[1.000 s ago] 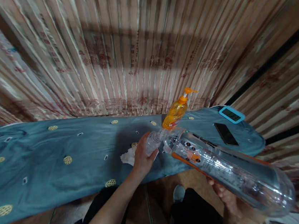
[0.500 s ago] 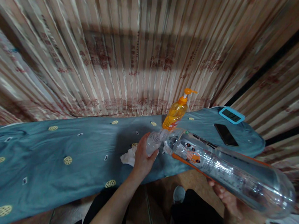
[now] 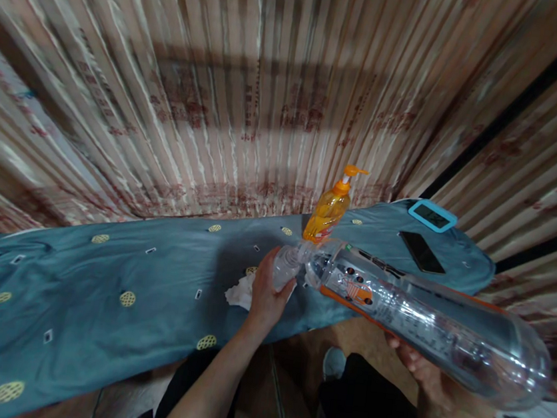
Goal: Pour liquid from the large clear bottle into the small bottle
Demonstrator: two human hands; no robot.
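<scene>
A large clear plastic bottle [image 3: 427, 320] with an orange stripe and a printed orange picture lies tilted across my right side. Its neck points left and slightly up. From below, my right hand [image 3: 421, 369] supports it, the fingers curled against its underside. My left hand [image 3: 269, 288] is wrapped around a small clear plastic bottle [image 3: 286, 268], whose mouth meets the large bottle's mouth. Whether liquid passes between them I cannot make out. Crumpled white tissue [image 3: 239, 293] lies beside and partly behind my left hand.
A pump bottle [image 3: 327, 211] of orange liquid stands behind the joined necks. Further right are a blue-framed digital clock [image 3: 432, 216] and a black phone [image 3: 422, 252]. All rest on a narrow table with a teal cloth [image 3: 82, 294], against a pleated curtain [image 3: 209, 107].
Both hands and both bottles stay almost in place. The view shifts very slightly, and the clock's digits show less clearly.
</scene>
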